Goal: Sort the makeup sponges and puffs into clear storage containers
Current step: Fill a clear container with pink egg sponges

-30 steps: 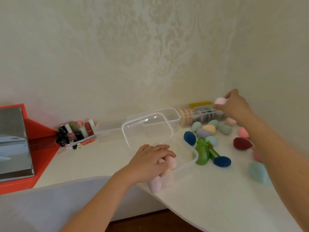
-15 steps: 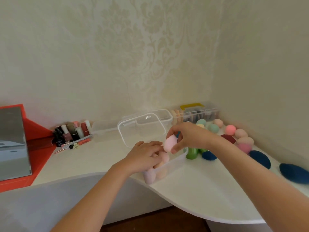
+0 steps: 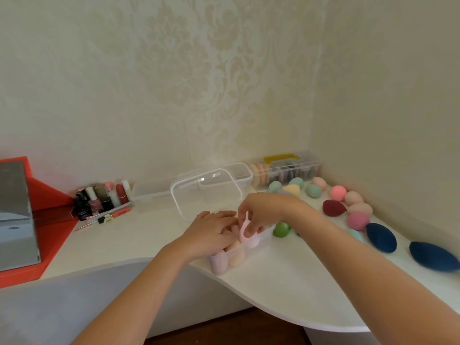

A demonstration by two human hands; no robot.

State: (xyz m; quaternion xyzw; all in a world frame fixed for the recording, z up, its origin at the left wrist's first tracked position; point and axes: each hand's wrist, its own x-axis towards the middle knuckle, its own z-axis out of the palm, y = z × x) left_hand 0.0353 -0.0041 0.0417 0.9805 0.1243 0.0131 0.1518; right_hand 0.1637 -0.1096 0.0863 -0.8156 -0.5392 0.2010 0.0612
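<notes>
A clear storage container (image 3: 264, 237) sits at the table's near edge with several pale pink and peach sponges (image 3: 231, 257) inside. My right hand (image 3: 261, 212) pinches a light pink sponge (image 3: 249, 237) and holds it down into the container. My left hand (image 3: 211, 229) lies flat over the sponges inside, fingers straight. The container's hinged lid (image 3: 206, 192) stands open behind. Loose sponges lie to the right: green (image 3: 280, 229), dark red (image 3: 333, 207), pink (image 3: 357, 220) and two dark blue ones (image 3: 380, 237).
A long clear box with a yellow handle (image 3: 286, 168) holds flat puffs by the wall. Another clear box (image 3: 239, 171) stands behind the lid. Nail polish bottles (image 3: 99, 199) cluster at the left, beside a red stand with a mirror (image 3: 17, 215).
My right hand came back from the far right with the light pink sponge and lowered it into the container. My left hand stayed on the sponges inside.
</notes>
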